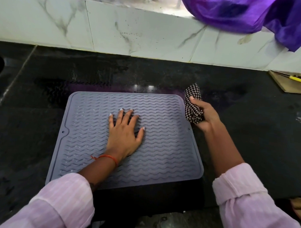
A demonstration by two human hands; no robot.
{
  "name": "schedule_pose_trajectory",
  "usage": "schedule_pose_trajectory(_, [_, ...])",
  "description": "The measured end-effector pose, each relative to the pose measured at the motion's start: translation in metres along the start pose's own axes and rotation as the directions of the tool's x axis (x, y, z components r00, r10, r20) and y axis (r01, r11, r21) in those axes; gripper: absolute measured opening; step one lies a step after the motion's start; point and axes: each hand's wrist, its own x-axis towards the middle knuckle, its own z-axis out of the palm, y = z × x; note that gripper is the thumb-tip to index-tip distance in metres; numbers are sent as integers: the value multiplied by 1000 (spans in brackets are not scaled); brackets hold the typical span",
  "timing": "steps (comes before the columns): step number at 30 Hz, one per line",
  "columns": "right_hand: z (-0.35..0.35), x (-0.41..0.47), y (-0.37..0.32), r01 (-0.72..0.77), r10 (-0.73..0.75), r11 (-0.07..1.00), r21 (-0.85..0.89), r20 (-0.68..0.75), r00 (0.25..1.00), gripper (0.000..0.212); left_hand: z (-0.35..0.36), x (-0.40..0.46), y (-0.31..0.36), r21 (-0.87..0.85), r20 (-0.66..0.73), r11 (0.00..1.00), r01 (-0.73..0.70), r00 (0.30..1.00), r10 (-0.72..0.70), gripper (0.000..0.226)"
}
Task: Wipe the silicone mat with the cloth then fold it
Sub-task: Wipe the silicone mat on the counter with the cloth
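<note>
One mat [162, 148] — grey silicone, wavy ridges, raised rim, lying flat and unfolded on the worktop [240, 135], its near edge reaching the worktop's front edge. Small holes show at its left and right rims.

Left hand [124, 133] flat on the middle of the mat, palm down, fingers [129, 115] straight and spread; it holds nothing. An orange thread is tied round that wrist.

Right hand [204, 114] just off the mat's far right corner, fingers curled round one cloth [192, 107] — black-and-white check, bunched, its top end sticking up past the thumb. Whether the cloth touches the mat I cannot tell.

Worktop: black polished stone, glossy, with damp-looking smears and light reflections beyond the mat. A pale seam runs diagonally at far left beside a dark opening at the frame's edge.

Behind: a low wall [132, 27] of white marble-veined tile, speckled with dark spots. One purple fabric [254, 13] hangs over it at upper right.

Far right: one wooden board [289, 85] with a yellow-handled tool [298, 79] on it.

Two pale pink striped sleeves, both pushed up the forearms.
</note>
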Motion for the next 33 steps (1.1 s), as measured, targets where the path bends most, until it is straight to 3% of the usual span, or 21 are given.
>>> schedule_pose_trajectory(3, [-1, 3, 9, 69, -166, 912, -404, -211, 963, 36, 0, 0, 0, -1, 0, 1000, 0, 1000, 0, 60])
schedule_pose_trajectory(6, [5, -1, 27, 17, -351, 635, -773, -268, 897, 36, 0, 0, 0, 7, 6, 1000, 3, 1000, -3, 60])
schedule_pose_trajectory(8, [16, -8, 39, -24, -434, 457, -889, -246, 867, 34, 0, 1, 0, 12, 10, 1000, 4, 1000, -4, 61])
schedule_pose_trajectory(10, [26, -10, 47, -18, -456, 384, -923, -207, 865, 39, 0, 1, 0, 18, 13, 1000, 5, 1000, -5, 62])
schedule_pose_trajectory(12, [33, -10, 49, 46, -385, 435, -899, -140, 912, 41, 0, 1, 0, 20, 12, 1000, 8, 1000, -8, 62])
schedule_pose_trajectory(15, [33, -3, 35, 70, -171, 845, -530, -143, 975, 39, -1, 0, 0, 12, 10, 1000, 5, 1000, -5, 62])
schedule_pose_trajectory(17, [25, 6, 22, 90, -189, 918, -387, -227, 955, 33, -1, 0, 0, 6, 14, 1000, 6, 1000, -6, 63])
schedule_pose_trajectory(18, [21, 10, 17, 89, -226, 895, -438, -273, 935, 30, -1, 0, 0, 6, 17, 1000, 7, 1000, -7, 62])
schedule_pose_trajectory(20, [15, 16, 16, 44, -290, 771, -635, -288, 913, 26, -1, 0, 1, 10, 17, 1000, 5, 1000, -6, 63])
schedule_pose_trajectory(22, [20, 12, 21, -12, -354, 521, -853, -230, 906, 30, -2, 0, 1, 15, 19, 1000, 7, 1000, -7, 65])
schedule_pose_trajectory(24, [30, 8, 27, 14, -417, 302, -953, -119, 901, 34, -2, 0, 2, 19, 22, 1000, 8, 1000, -8, 67])
schedule_pose_trajectory(28, [55, 5, 29, 59, -397, 126, -990, 4, 918, 42, -3, 0, 2, 16, 22, 1000, 9, 1000, -9, 67])
schedule_pose_trajectory(29, [59, 5, 28, 59, -357, 150, -987, 1, 934, 41, -3, 0, 2, 17, 21, 1000, 10, 1000, -11, 66])
schedule_pose_trajectory(30, [61, 7, 27, 76, -305, 271, -960, -11, 952, 38, -3, 0, 2, 17, 20, 1000, 10, 1000, -10, 66])
schedule_pose_trajectory(32, [57, 9, 25, 58, -106, 747, -663, -33, 994, 30, -3, -1, 2, 15, 19, 1000, 5, 1000, -5, 65])
schedule_pose_trajectory(33, [53, 9, 23, 32, -44, 904, -426, -18, 999, 25, -3, -1, 1, 10, 18, 1000, 3, 1000, -3, 65])
